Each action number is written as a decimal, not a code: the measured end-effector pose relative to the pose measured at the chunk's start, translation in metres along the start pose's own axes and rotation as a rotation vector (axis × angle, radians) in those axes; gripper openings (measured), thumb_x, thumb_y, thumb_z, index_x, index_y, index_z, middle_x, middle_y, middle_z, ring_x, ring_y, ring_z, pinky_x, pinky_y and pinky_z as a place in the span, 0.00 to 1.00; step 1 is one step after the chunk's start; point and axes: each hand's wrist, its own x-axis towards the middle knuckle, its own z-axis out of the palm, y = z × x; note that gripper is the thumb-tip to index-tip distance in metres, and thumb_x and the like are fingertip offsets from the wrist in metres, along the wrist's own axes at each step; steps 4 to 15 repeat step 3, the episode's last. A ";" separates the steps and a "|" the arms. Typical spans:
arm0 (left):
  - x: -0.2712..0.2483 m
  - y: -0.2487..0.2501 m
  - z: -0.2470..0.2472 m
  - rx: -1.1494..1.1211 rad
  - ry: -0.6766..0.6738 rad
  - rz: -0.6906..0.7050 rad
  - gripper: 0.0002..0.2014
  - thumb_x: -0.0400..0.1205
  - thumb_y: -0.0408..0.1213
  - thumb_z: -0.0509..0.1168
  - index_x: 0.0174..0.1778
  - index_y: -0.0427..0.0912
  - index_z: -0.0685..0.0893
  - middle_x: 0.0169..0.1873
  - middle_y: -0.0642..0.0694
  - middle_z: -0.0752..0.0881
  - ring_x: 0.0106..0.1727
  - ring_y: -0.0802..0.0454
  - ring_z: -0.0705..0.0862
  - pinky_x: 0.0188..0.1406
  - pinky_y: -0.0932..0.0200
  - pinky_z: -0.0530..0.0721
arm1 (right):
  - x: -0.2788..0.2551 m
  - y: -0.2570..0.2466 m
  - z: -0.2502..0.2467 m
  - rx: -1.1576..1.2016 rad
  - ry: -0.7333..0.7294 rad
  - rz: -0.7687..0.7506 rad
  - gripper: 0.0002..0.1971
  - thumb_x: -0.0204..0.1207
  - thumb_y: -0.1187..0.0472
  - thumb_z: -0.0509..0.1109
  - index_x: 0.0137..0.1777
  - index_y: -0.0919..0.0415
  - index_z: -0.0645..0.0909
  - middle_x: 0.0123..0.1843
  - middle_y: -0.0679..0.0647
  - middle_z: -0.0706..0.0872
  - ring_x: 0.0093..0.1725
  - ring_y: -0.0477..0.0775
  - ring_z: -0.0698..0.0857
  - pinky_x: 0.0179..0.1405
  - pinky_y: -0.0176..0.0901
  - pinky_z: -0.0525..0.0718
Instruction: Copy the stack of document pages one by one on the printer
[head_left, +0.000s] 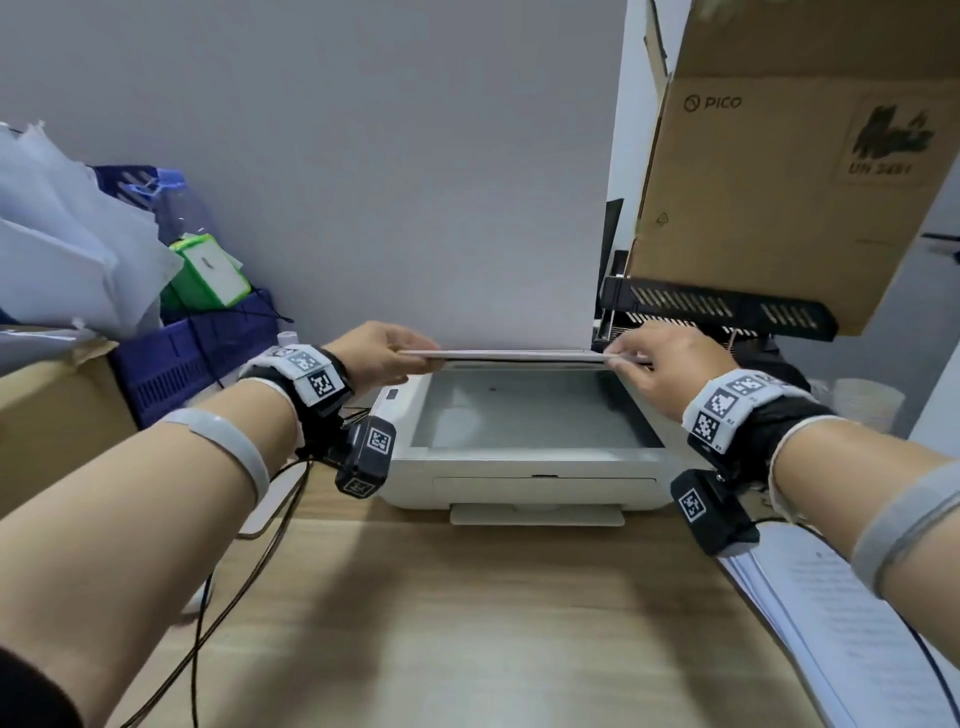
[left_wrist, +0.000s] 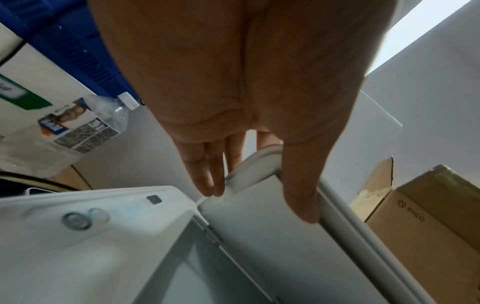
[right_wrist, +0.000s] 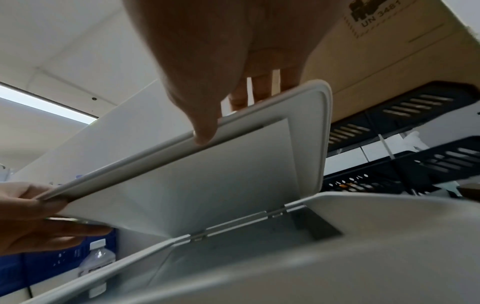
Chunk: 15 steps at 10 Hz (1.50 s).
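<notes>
Both hands (head_left: 384, 353) (head_left: 670, 364) gripping raised printer lid (head_left: 501, 355); cardboard box (head_left: 779, 156) overhead R, doc stack (head_left: 841, 613) nearby.

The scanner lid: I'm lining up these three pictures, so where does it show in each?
Head: scanner lid edge-on at centre, gripped by left hand and right hand.
Left wrist: lower right, underside up.
Right wrist: centre, raised.
Shared landmark: the cardboard box.

The right hand (right_wrist: 221, 61) pinches the raised white plastic scanner lid (right_wrist: 233, 164) at its front edge; the left hand (right_wrist: 33, 216) grips its far corner.
</notes>
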 end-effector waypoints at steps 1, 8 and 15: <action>-0.015 0.001 0.008 0.258 -0.074 -0.055 0.33 0.61 0.61 0.80 0.62 0.55 0.88 0.59 0.55 0.89 0.60 0.56 0.84 0.67 0.54 0.78 | -0.018 -0.001 0.006 -0.031 -0.078 0.030 0.10 0.79 0.43 0.69 0.56 0.41 0.85 0.49 0.40 0.80 0.57 0.49 0.83 0.56 0.47 0.82; -0.028 -0.003 0.031 0.406 -0.073 -0.105 0.29 0.72 0.60 0.75 0.68 0.54 0.85 0.69 0.50 0.84 0.70 0.53 0.81 0.78 0.51 0.70 | -0.041 -0.008 0.015 -0.004 -0.169 0.066 0.06 0.81 0.45 0.66 0.52 0.40 0.84 0.58 0.41 0.84 0.61 0.48 0.83 0.58 0.48 0.82; -0.028 -0.003 0.031 0.406 -0.073 -0.105 0.29 0.72 0.60 0.75 0.68 0.54 0.85 0.69 0.50 0.84 0.70 0.53 0.81 0.78 0.51 0.70 | -0.041 -0.008 0.015 -0.004 -0.169 0.066 0.06 0.81 0.45 0.66 0.52 0.40 0.84 0.58 0.41 0.84 0.61 0.48 0.83 0.58 0.48 0.82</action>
